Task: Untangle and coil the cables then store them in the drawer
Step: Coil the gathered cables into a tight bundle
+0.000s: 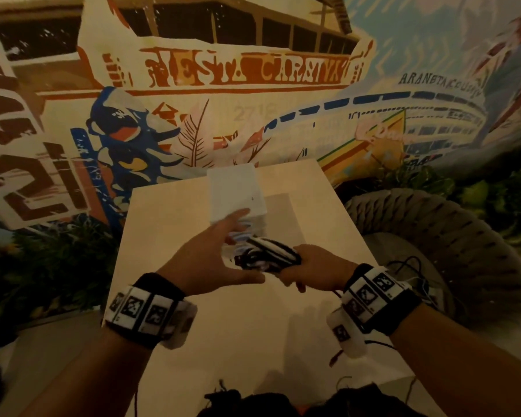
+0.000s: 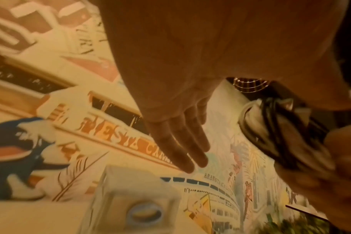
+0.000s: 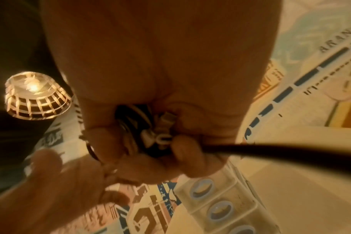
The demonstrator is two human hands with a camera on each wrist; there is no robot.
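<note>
My right hand [image 1: 301, 267] grips a bundle of coiled black and white cables [image 1: 269, 254] above the table. The same bundle [image 2: 281, 131] shows at the right of the left wrist view, and inside my curled fingers [image 3: 182, 152] in the right wrist view as cables [image 3: 150, 133] with white plugs. My left hand [image 1: 223, 254] is spread flat with straight fingers just left of the bundle, reaching toward the small white drawer unit [image 1: 238, 191]. That drawer unit [image 2: 138, 197] has blue ring pulls [image 3: 200, 188] on its fronts. Whether a drawer stands out I cannot tell.
The drawer unit stands on a pale table [image 1: 223, 341] against a painted mural wall. A woven dark chair [image 1: 433, 236] is to the right with thin wires [image 1: 409, 266] on its seat. A lit lamp [image 3: 36, 96] hangs overhead. Plants flank the table.
</note>
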